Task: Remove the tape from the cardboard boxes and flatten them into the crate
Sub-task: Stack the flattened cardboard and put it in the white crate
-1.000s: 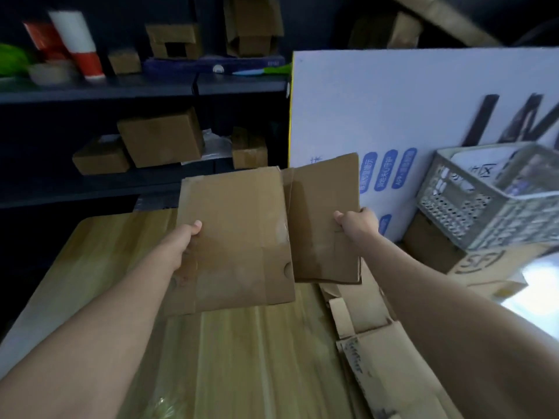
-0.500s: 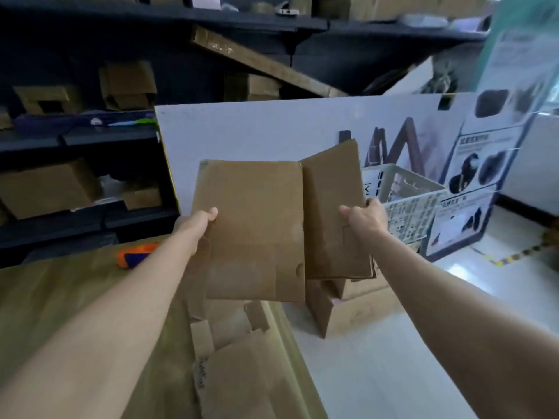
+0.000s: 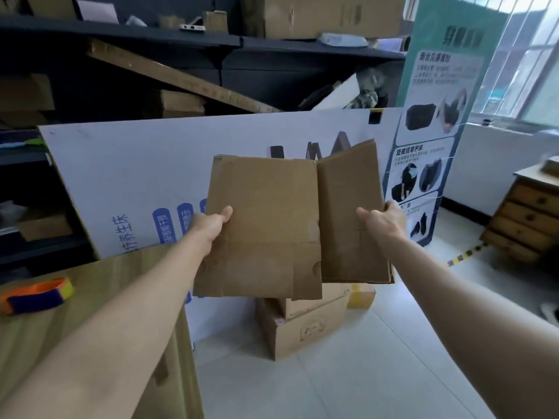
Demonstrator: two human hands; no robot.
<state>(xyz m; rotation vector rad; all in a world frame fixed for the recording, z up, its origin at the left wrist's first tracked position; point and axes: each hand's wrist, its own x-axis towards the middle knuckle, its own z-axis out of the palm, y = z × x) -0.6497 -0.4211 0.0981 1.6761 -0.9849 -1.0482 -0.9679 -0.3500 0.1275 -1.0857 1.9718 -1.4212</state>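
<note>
I see the flattened cardboard box [image 3: 272, 252] held up in the air at the centre of the frame, upright and facing me, with both arms stretched out towards it. It shows as two brown faces that meet at a vertical line: a wider left panel [image 3: 266, 192] in front, and a narrower right panel [image 3: 348, 192] angled slightly away and reaching a little higher; I cannot tell whether they are one folded piece or two separate sheets. My left hand [image 3: 213, 223] grips the left edge of the left panel, thumb pressed on the near face and the other fingers hidden behind the board. My right hand [image 3: 382, 219] grips the right edge of the right panel in the same way, thumb on the front. Below the held cardboard, in the lower middle of the frame, a stack of closed cardboard boxes [image 3: 290, 334] stands on the tiled floor [image 3: 348, 382], with a small yellow box [image 3: 361, 296] just beside it. The wooden worktop [image 3: 90, 282] fills the lower left, and an orange, purple and yellow band [image 3: 36, 294] lies on it near the left edge. Behind everything leans a white board [image 3: 136, 176] with blue print, dark shelves [image 3: 181, 40] with more cartons run across the top, a teal banner [image 3: 438, 86] stands at the upper right, and a wooden chest of drawers [image 3: 526, 213] sits at the right edge.
</note>
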